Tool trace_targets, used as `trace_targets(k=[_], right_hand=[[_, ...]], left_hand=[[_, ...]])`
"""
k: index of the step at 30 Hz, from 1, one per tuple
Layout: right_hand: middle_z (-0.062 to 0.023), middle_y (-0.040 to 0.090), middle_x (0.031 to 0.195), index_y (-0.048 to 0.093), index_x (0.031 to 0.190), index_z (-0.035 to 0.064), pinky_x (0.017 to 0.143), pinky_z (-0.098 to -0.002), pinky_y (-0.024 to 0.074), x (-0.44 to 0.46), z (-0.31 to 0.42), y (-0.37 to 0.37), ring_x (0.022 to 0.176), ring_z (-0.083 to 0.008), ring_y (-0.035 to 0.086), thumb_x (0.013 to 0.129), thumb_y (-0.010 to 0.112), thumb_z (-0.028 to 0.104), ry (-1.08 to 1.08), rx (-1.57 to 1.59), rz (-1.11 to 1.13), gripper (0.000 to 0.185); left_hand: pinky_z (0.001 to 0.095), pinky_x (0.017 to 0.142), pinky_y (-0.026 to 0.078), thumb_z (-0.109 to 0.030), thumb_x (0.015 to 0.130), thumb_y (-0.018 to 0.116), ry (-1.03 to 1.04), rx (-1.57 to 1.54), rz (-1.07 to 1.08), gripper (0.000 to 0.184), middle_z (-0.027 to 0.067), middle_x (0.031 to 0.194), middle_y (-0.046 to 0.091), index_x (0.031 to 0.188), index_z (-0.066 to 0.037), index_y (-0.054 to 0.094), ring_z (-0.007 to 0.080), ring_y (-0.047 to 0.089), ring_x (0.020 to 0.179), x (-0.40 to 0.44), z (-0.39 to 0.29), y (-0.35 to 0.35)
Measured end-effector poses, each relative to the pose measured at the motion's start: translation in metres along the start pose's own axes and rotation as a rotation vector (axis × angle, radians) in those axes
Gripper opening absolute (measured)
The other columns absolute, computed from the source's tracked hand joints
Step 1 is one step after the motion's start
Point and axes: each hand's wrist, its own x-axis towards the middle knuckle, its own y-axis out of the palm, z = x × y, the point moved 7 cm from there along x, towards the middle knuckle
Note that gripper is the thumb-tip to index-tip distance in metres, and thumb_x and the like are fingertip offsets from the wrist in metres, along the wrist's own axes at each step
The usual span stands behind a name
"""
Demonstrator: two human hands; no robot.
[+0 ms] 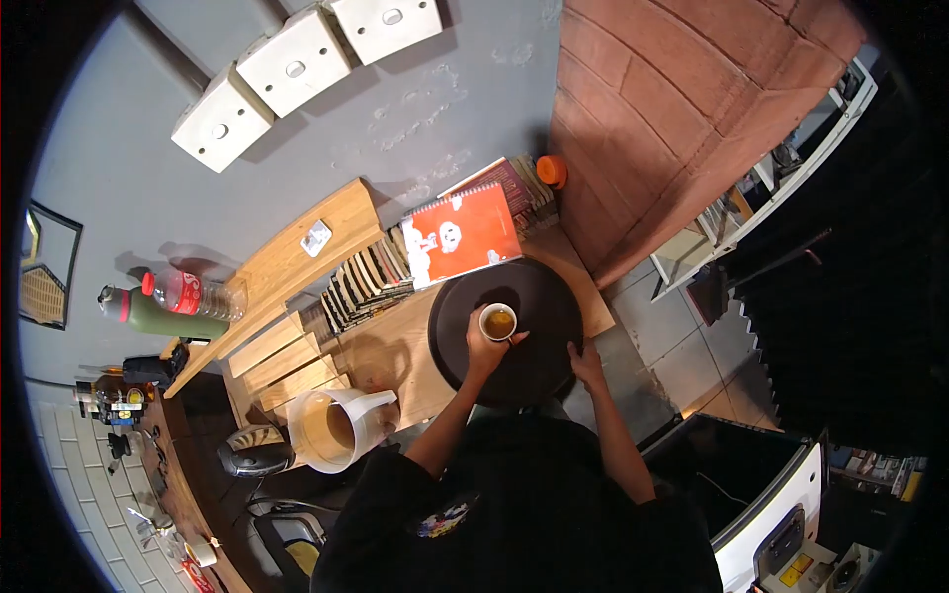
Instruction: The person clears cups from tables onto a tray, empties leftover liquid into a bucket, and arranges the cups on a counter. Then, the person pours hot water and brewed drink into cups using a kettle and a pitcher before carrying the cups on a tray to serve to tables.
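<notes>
My left hand (483,353) is closed around a white cup (483,333) holding a brownish drink. The cup is over a round dark tray (465,296); whether its base touches the tray I cannot tell. At the tray's right rim, my right hand (586,364) grips the edge, with the fingers partly hidden. A red spiral notebook (479,232) leans by the tray's far edge. To the left, a translucent plastic jug (326,427) contains more brownish liquid.
Left of the tray, a row of books (366,282) lines the wooden table. A green bottle (163,311) and a clear plastic bottle (213,295) stand further left. A brick pillar (662,119) rises at the right, and a dark-screened appliance (727,465) sits at lower right.
</notes>
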Motion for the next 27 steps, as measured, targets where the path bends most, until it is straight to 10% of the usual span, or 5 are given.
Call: trace_targets(k=[8, 17, 27], right_hand=[[-0.0217, 0.057, 0.113, 0.044, 0.123, -0.0019, 0.089, -0.0411, 0.0421, 0.005, -0.006, 0.005, 0.109, -0.0351, 0.053, 0.093, 0.050, 0.024, 0.021, 0.046, -0.090, 0.041], [-0.0209, 0.061, 0.088, 0.058, 0.093, -0.0060, 0.071, -0.0399, 0.0437, -0.011, -0.010, 0.016, 0.078, -0.0299, 0.058, 0.094, 0.048, 0.025, 0.222, 0.339, -0.240, 0.033], [-0.0233, 0.057, 0.074, 0.055, 0.084, -0.0076, 0.066, -0.0439, 0.0417, -0.051, -0.016, -0.020, 0.070, -0.0376, 0.054, 0.094, 0.050, 0.025, 0.194, 0.186, -0.578, 0.034]], left_hand=[[0.0427, 0.099, 0.036, -0.009, 0.057, 0.081, 0.139, 0.342, 0.330, 0.089, 0.0194, 0.122, 0.043, 0.132, -0.003, 0.034, 0.0363, 0.041, 0.118, -0.005, -0.023, -0.037], [0.0440, 0.095, 0.039, -0.010, 0.065, 0.068, -0.132, 0.509, 0.018, 0.077, 0.0261, 0.120, 0.044, 0.133, -0.003, 0.033, 0.0404, 0.044, 0.112, 0.014, 0.040, -0.110], [0.0391, 0.074, 0.048, -0.029, 0.082, 0.060, -0.423, 0.446, 0.188, 0.036, 0.0225, 0.086, 0.064, 0.097, 0.004, 0.061, 0.0330, 0.064, 0.084, 0.012, 0.049, -0.093]])
